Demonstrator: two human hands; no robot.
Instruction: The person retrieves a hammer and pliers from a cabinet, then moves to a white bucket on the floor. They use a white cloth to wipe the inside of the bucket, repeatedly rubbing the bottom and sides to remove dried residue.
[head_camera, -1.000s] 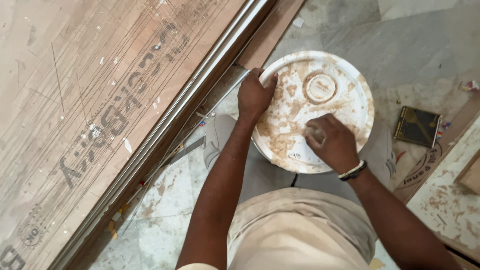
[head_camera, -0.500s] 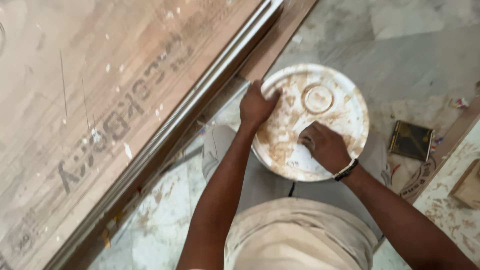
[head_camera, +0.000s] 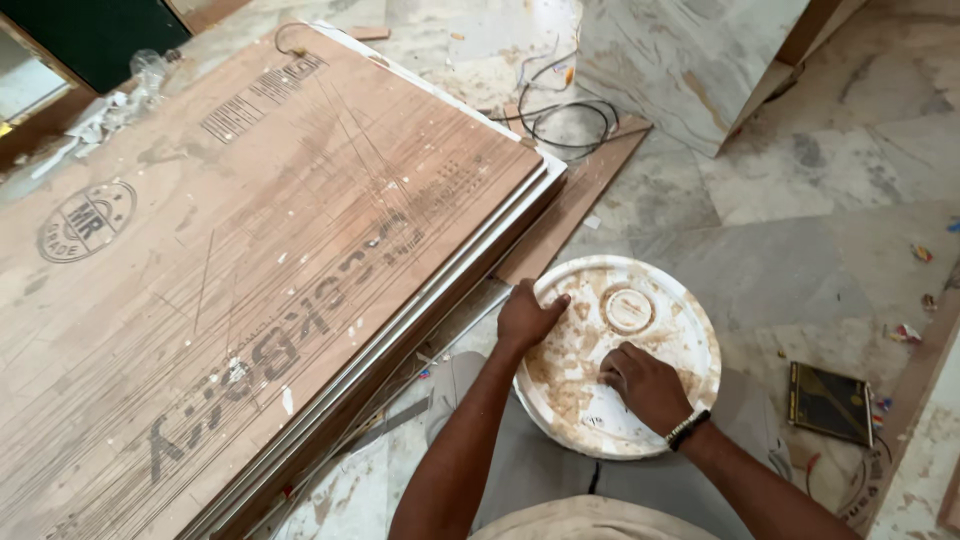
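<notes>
1. Plywood sheets (head_camera: 250, 270), stacked, brown, printed face up; they filled the left of our view and lay just beside item 2.

2. Round white lid (head_camera: 617, 355), stained brown, seated on a bucket on the marble floor (head_camera: 800, 230) before our knees. We judged it still on, not yet lifted.

3. Our left hand (head_camera: 527, 318), fingers curled over the lid's left rim, gripping it.

4. Our right hand (head_camera: 645, 385), fingers bunched and pressed on the lid's face; whether they pinched anything we could not tell.

5. Small dark square tin (head_camera: 828, 402), apart on the right.
</notes>
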